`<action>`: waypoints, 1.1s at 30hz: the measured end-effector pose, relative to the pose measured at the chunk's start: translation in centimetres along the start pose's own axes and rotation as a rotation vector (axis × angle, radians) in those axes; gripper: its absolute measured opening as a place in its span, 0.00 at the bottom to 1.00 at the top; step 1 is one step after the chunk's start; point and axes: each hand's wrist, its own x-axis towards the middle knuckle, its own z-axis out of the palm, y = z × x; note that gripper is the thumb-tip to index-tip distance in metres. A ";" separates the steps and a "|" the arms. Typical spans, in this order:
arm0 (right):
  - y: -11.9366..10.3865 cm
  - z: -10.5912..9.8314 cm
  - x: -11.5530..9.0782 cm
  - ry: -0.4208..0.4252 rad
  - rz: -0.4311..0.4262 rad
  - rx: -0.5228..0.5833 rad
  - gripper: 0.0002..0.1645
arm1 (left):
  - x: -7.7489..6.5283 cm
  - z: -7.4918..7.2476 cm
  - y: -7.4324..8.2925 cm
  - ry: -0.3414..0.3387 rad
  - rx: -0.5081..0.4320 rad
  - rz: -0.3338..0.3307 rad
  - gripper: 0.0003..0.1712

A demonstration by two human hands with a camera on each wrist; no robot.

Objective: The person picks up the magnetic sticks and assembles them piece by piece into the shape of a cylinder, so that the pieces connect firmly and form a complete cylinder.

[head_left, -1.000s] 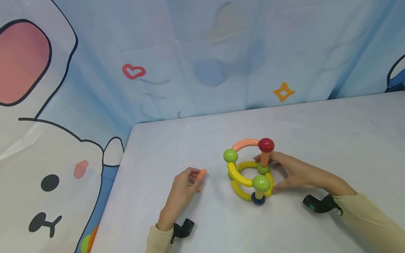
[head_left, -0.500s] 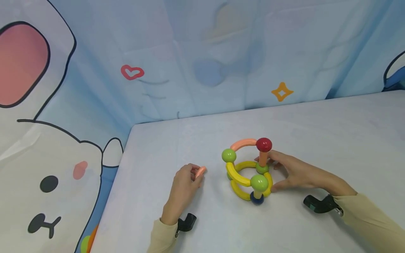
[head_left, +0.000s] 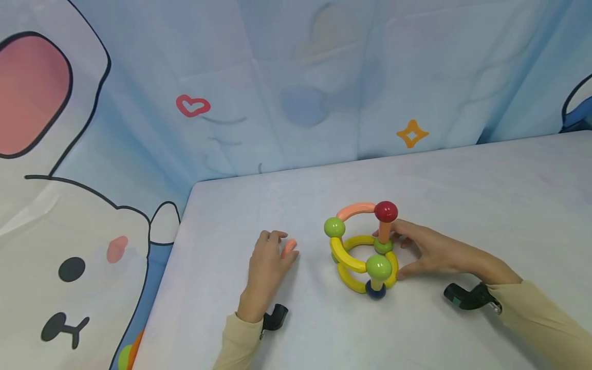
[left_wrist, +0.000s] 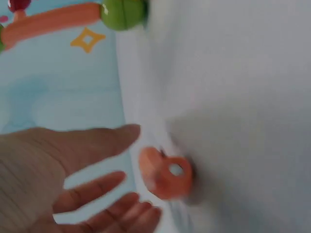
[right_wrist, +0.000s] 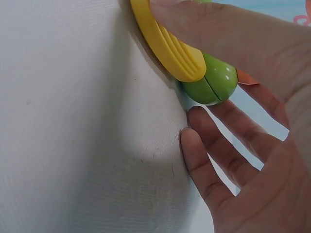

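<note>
Left of the toy, my left hand (head_left: 268, 264) is spread beside a short orange rod (head_left: 288, 247) on the table. The left wrist view shows the fingers apart from that rod (left_wrist: 167, 177), whose end has a silvery round spot. A two-level ball-and-rod toy frame (head_left: 346, 257) stands upright, with yellow and orange rods, green balls, a red ball (head_left: 386, 211) on top and a dark blue ball (head_left: 375, 291) at the base. My right hand (head_left: 432, 252) holds its right side. In the right wrist view the thumb presses a yellow rod (right_wrist: 167, 51), fingers curving behind a green ball (right_wrist: 214, 82).
The white-covered table (head_left: 485, 205) runs back to a light blue printed curtain (head_left: 277, 77). A large cartoon figure (head_left: 92, 288) on cloth hangs along the left. Black wrist cameras (head_left: 468, 298) sit close below both hands.
My left hand has moved slightly forward and opened, letting go of the orange rod, which now lies on the table. The right hand and the frame stay in place.
</note>
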 end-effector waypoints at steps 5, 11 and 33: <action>0.2 0.0 0.0 0.000 -0.014 -0.006 0.41 | -0.4 0.9 2.4 -0.183 -0.190 0.101 0.29; 0.4 0.1 0.1 -0.004 -0.014 -0.007 0.42 | -0.8 3.1 4.1 -0.340 -0.328 0.051 0.28; -0.2 0.7 0.0 0.062 0.010 -0.027 0.42 | 1.3 3.9 4.4 -0.231 -0.282 0.135 0.11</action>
